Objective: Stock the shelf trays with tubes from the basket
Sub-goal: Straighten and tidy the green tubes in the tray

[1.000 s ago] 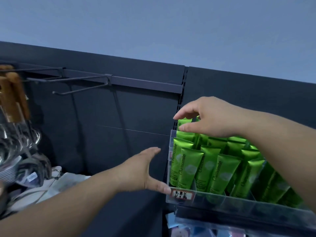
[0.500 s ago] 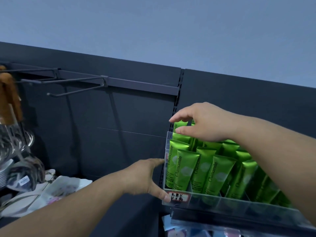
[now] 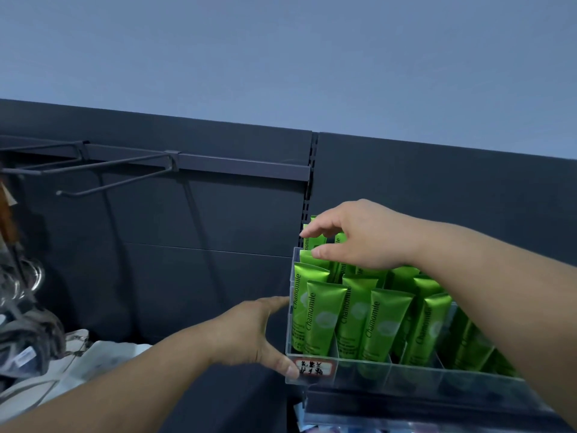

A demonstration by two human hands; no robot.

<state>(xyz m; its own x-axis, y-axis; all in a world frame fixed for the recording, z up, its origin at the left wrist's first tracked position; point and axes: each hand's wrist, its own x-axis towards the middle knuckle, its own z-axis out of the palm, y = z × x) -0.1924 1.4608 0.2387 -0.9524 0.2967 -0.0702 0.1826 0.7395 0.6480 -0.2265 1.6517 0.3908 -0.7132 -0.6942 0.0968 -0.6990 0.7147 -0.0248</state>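
At back-left corner of clear tray (image 3: pixel 437 381), R hand (image 3: pixel 365 235) curled over rear row, thumb & index pinching top of green tube (image 3: pixel 313 243). L hand (image 3: pixel 249 332) spread wide, straight fingers flat vs tray's left wall, thumb pressing front edge by price label (image 3: pixel 313 367). Other tubes (image 3: pixel 324 320) upright in tray, crimped ends up.

Two arms of one person, both bare from wrist to picture edge. The left hand (image 3: pixel 249 334) is toward seven o'clock, the right hand (image 3: pixel 362 235) toward three o'clock. The thumbnails in view are short and plain.
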